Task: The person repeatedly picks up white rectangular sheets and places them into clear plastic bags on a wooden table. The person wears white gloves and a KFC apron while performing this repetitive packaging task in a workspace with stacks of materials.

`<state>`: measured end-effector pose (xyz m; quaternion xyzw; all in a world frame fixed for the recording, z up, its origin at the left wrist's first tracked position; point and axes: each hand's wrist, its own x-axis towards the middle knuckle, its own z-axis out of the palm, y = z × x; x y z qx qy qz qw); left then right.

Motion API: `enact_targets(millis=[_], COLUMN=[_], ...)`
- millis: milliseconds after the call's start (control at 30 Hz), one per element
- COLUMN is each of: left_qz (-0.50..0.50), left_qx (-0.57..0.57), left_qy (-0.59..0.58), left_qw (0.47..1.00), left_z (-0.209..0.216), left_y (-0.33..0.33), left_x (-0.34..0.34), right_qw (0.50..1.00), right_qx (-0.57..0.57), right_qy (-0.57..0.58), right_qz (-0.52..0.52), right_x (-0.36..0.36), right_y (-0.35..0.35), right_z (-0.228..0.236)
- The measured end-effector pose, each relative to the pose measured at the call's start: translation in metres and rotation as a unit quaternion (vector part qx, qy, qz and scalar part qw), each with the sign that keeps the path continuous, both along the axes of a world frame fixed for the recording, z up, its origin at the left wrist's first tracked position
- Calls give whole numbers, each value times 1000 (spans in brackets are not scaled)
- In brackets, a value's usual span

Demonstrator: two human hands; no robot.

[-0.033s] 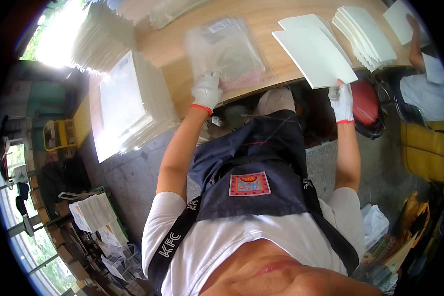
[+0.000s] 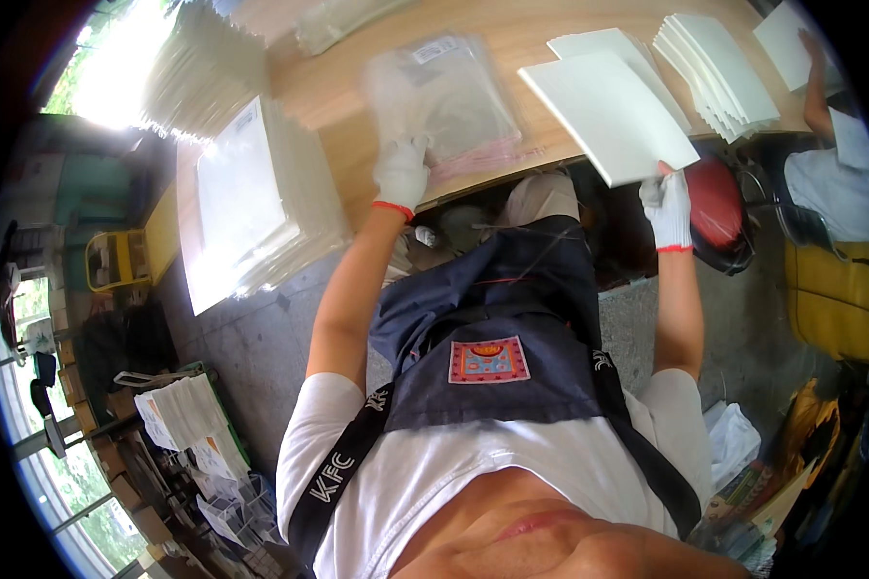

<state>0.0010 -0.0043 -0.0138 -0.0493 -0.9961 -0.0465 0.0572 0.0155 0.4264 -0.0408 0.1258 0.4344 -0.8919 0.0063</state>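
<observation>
My right hand [image 2: 666, 205], in a white knit glove with a red cuff, pinches the near corner of a white rectangular board [image 2: 610, 116]. Its thumb lies on top. That board covers part of more white boards [image 2: 637, 58] on the wooden table. To the left, my left hand [image 2: 402, 174], gloved the same way, has its fingers bent at the near left corner of a pile of clear plastic bags [image 2: 459, 106]. The bags have a pinkish near edge and a small white label at the far end. Glare and blur partly obscure those fingertips.
Tall stacks of bagged white sheets [image 2: 251, 193] stand left on the table [image 2: 333, 92]. Fanned white boards [image 2: 714, 72] lie at right. Beyond them, another person's hand [image 2: 813, 58] touches a board. A red stool seat [image 2: 717, 203] is under the table's edge.
The white board in my right hand has shifted slightly left and nearer, away from the boards beneath it. My right hand has come down a little. My left hand stays at the bags.
</observation>
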Motion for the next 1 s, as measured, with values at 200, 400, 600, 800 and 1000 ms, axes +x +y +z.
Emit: enact_targets(millis=[200,400,600,800,1000], left_qz=[-5,-42,12,5,-35], left_qx=[138,226,270,362,248], left_qy=[-13,42,16,52,35], left_qw=[990,972,963,931,967], left_z=[-10,-19,-17,-14,-11], left_y=[-25,-32,-30,-33,-35], left_x=[-6,12,16,15,33], right_qw=[981,976,990,976,984], right_qx=[-64,-115,-105,-119,-118], right_qy=[-19,-43,-68,-75,-105], right_qz=[180,179,66,169,86], right_x=[63,82,86,80,73], right_y=[-67,-102,-115,-101,-111], right_z=[25,-10,-22,-4,-24])
